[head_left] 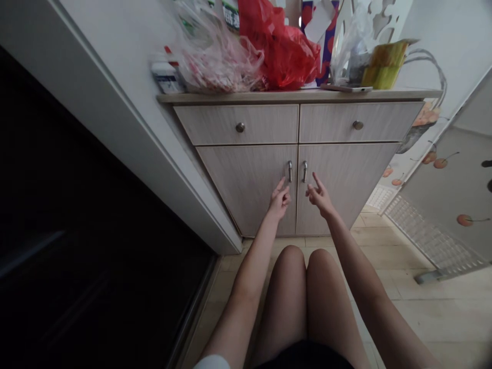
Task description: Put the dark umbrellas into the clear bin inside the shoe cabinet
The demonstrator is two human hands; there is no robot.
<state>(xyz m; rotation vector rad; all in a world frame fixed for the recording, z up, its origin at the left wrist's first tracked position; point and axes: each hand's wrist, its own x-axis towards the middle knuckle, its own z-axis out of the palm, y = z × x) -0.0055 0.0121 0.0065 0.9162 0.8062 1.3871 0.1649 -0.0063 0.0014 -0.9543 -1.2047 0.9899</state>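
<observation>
A pale wood-grain cabinet with two drawers and two doors stands in front of me. My left hand [280, 199] is just below and left of the left door handle [290, 171], index finger stretched out and the other fingers partly curled. On the other side, my right hand [319, 196] is near the right door handle [305, 171], its index finger also extended. Neither hand holds anything, and both appear apart from the handles. The left cabinet door [246, 179] and right cabinet door [346, 174] are closed, as are the left drawer [211, 123] and right drawer [388, 120].
On the cabinet top [277, 96] lie a clear plastic bag [219, 61], a red plastic bag [288, 56], a white bottle [166, 77], a yellow package [384, 64] and a flat device [346, 88]. A dark door [77, 230] is left; a cherry-patterned screen [453, 189] stands right.
</observation>
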